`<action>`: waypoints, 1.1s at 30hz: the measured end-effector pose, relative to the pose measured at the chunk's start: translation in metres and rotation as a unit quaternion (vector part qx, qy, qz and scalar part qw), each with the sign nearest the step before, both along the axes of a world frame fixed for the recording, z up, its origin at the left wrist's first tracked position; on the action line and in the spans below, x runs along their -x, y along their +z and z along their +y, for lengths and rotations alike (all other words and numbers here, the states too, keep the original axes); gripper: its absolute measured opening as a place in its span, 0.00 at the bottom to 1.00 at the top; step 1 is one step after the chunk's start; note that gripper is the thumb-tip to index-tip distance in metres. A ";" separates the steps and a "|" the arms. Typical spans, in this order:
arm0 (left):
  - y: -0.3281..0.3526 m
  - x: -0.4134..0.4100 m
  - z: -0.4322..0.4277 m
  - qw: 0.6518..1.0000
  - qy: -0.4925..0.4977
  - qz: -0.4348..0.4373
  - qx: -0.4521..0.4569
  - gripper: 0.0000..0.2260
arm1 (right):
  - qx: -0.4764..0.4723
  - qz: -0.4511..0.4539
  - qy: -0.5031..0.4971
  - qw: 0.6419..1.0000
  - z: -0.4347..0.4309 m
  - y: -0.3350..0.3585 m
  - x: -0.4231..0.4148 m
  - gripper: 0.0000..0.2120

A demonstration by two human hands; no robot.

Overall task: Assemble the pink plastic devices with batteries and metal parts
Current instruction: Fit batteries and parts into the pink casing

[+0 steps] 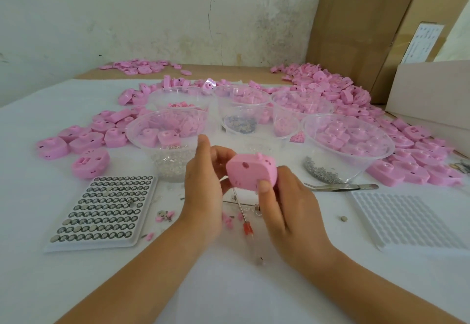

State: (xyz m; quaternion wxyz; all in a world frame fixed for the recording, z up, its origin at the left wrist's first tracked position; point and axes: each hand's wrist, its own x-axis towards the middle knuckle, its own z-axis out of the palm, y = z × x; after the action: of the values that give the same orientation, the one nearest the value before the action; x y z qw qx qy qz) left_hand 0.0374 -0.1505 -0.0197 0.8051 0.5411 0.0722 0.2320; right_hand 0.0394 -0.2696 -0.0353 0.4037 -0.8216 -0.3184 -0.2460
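At a white table (229, 285), our left hand (203, 191) and right hand (287, 211) grip a pink device (250, 171). We judge it light and rigid, best held by its edges.

The rounded pink plastic device (250, 172) is showing a candy pink, broken by one small dark hole. The heaps of loose pink plastic shells (356, 100) are wearing the same pink, dotted with black openings. The white rectangular battery tray (101, 209) is displaying rows of silver discs ringed in dark grey. The empty white moulded tray (407, 219) is carrying a regular grid of dimples. The slim metal tweezers (340, 187) are gleaming silver, the thin tool's translucent handle (248, 228) is glowing red, and the table cloth (229, 285) is lying plain white. The tall cardboard boxes (356, 31) are showing plain brown.
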 end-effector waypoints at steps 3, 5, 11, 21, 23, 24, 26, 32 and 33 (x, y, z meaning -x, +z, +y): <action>0.001 -0.001 -0.002 0.999 -0.003 0.016 0.044 0.25 | -0.016 0.037 0.067 0.997 0.000 -0.001 -0.003 0.16; 0.002 -0.002 0.001 0.999 0.005 0.015 0.032 0.26 | 0.003 0.016 0.084 0.996 0.001 0.000 -0.004 0.09; 0.005 0.002 0.005 0.966 0.063 -0.131 -0.213 0.25 | -0.008 -0.021 0.039 0.999 -0.006 0.006 -0.002 0.19; 0.007 0.007 -0.007 0.992 -0.019 -0.081 -0.096 0.27 | 0.049 -0.197 0.024 0.979 -0.001 0.004 0.005 0.17; 0.007 0.008 -0.009 0.994 -0.020 -0.066 -0.081 0.26 | 0.062 -0.230 0.009 0.971 0.000 0.004 0.006 0.18; 0.007 0.009 -0.010 0.995 -0.024 -0.057 -0.076 0.26 | 0.064 -0.243 0.003 0.968 0.000 0.004 0.006 0.18; 0.005 0.009 -0.012 0.997 -0.030 -0.037 -0.060 0.27 | 0.058 -0.256 -0.001 0.965 0.001 0.004 0.007 0.18; 0.008 0.008 -0.007 1.000 0.026 0.000 -0.017 0.27 | 0.067 -0.147 0.015 0.987 0.003 0.006 0.011 0.17; 0.008 0.008 -0.006 0.999 0.035 0.017 -0.008 0.26 | 0.082 -0.125 0.022 0.989 0.002 0.006 0.011 0.17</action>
State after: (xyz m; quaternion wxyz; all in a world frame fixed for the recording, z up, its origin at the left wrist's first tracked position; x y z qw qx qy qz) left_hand 0.0291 -0.1560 -0.0120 0.7908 0.5486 0.1027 0.2513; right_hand 0.0285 -0.2678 -0.0290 0.2973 -0.8078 -0.4032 -0.3108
